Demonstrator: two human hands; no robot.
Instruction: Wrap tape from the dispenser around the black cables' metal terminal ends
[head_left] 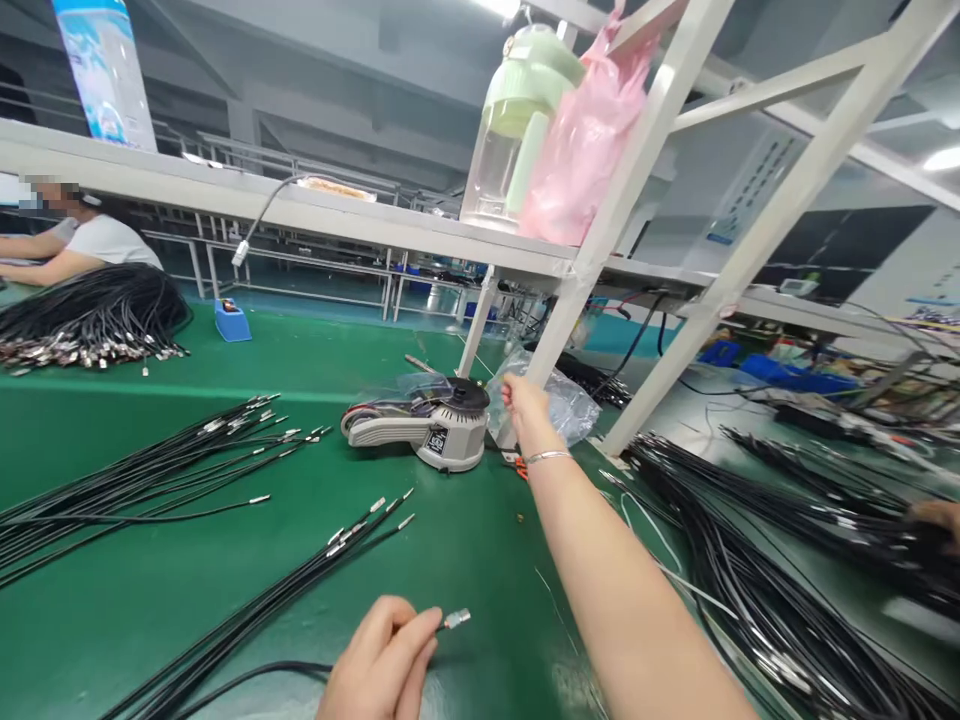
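Observation:
My left hand [386, 660] pinches a black cable [277, 666] just behind its tip, low in the view. The cable's small metal connector [457, 618] sticks out past the thumb and finger. My right hand [523, 402] is stretched far forward with its fingers closed, in front of a clear plastic bag [574, 405] by a shelf post. What its fingertips hold, if anything, is too small to make out. A grey round tape dispenser [454, 440] stands left of that hand. An orange-handled tool [521, 467] lies below the wrist, partly hidden.
Bundles of black cables lie on the green table [300, 580] at left, and another bundle [720, 540] at right. White posts [600, 220] hold a shelf bearing a jug [502, 130] and a pink bag [589, 140]. A co-worker [105, 240] sits at far left; another hand [941, 520] shows at right.

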